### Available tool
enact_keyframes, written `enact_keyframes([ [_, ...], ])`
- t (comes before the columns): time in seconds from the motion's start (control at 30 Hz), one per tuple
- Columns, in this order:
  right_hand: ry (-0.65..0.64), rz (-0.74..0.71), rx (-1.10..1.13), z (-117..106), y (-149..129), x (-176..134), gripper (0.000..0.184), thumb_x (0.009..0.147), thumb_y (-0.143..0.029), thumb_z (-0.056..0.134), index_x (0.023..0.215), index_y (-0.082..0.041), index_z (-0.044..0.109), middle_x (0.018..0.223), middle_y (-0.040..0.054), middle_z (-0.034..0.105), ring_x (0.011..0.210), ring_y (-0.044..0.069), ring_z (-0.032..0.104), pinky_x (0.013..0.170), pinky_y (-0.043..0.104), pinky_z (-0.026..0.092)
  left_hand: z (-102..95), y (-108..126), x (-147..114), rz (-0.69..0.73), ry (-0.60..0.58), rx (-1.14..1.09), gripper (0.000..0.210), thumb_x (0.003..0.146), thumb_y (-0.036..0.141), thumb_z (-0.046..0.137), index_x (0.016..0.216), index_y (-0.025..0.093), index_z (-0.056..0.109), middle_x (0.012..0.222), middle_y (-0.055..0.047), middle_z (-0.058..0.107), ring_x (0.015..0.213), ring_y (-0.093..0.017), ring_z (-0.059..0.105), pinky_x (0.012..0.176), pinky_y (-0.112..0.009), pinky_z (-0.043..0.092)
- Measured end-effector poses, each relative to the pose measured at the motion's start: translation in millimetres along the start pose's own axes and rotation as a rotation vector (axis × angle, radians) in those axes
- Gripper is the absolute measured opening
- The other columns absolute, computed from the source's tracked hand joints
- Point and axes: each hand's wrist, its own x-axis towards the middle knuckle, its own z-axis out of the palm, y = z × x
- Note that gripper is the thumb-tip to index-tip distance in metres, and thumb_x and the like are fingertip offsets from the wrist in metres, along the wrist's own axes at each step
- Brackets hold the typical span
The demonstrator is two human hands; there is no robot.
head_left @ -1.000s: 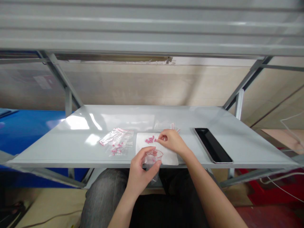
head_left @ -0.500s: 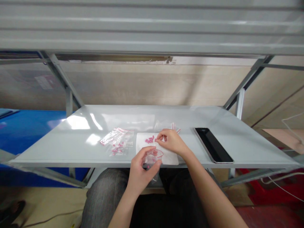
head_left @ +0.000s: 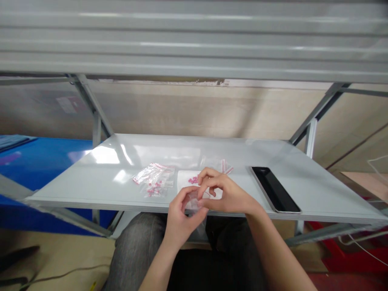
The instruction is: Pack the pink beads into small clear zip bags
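My left hand (head_left: 182, 220) is closed on a small clear zip bag (head_left: 192, 203), held at the table's front edge with its lower part hanging below. At the bag's mouth, the thumb and forefinger of my right hand (head_left: 226, 194) are pinched together. Whatever lies between those fingertips is hidden. Just beyond both hands, a little heap of pink beads (head_left: 193, 180) rests on a white sheet (head_left: 182, 177), partly covered by my right hand.
Left of the sheet lie several clear zip bags (head_left: 156, 182), some with pink beads inside. More red-striped bags (head_left: 226, 166) are behind my right hand. A black tablet-like device (head_left: 275, 189) lies to the right on the white table (head_left: 321, 190). Metal struts (head_left: 93, 105) flank the table.
My right hand has moved from the bead heap back toward me, to the mouth of the bag. My left hand keeps its hold on the bag. The view has shifted slightly.
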Motion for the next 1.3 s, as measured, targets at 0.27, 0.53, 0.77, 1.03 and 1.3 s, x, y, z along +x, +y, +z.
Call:
enact_keyframes([
  [0.27,0.062,-0.026,0.006,5,-16,-5,0.013,0.07,-0.006,0.064,0.072,-0.018,0.064,0.102,0.004,0.056,0.073,0.01,0.055,0.059,0.021,0.044,-15.1,17,-6,-0.038,0.075,-0.167,0.039,0.07,0.031,0.078,0.104,0.021,0.06,0.084,0.0,0.06,0.075,-0.013,0.059,0.069,-0.023,0.048],
  [0.53,0.122,0.096,0.122,11,-18,-6,0.006,0.076,-0.012,0.063,0.075,-0.018,0.062,0.08,0.0016,0.064,0.071,0.012,0.059,0.064,0.023,0.049,-30.8,22,-1,-0.086,0.235,-0.349,0.028,0.066,0.033,0.083,0.076,0.016,0.063,0.072,0.001,0.058,0.07,-0.011,0.055,0.067,-0.021,0.045],
  [0.77,0.274,0.077,0.159,27,-12,-1,0.006,0.076,-0.014,0.064,0.076,-0.019,0.062,0.077,0.0003,0.063,0.073,0.014,0.06,0.068,0.026,0.051,-32.0,21,-6,0.027,0.296,-0.281,0.019,0.074,0.029,0.077,0.075,0.017,0.062,0.077,0.001,0.059,0.075,-0.012,0.055,0.069,-0.019,0.044],
  [1.03,0.432,-0.019,0.123,28,-18,0,0.017,0.073,-0.014,0.068,0.072,-0.02,0.053,0.071,-0.0017,0.057,0.067,0.013,0.055,0.065,0.026,0.046,-35.6,19,-6,0.036,0.262,-0.239,0.015,0.077,0.026,0.074,0.078,0.018,0.062,0.079,0.001,0.059,0.076,-0.011,0.055,0.071,-0.019,0.043],
  [1.3,0.402,0.047,0.113,34,-23,1,0.024,0.073,-0.016,0.073,0.067,-0.02,0.05,0.064,-0.003,0.057,0.06,0.012,0.05,0.058,0.024,0.039,-41.6,25,-9,0.184,0.1,0.033,0.012,0.083,0.023,0.066,0.094,0.02,0.061,0.078,0.001,0.055,0.074,-0.013,0.054,0.069,-0.022,0.043],
])
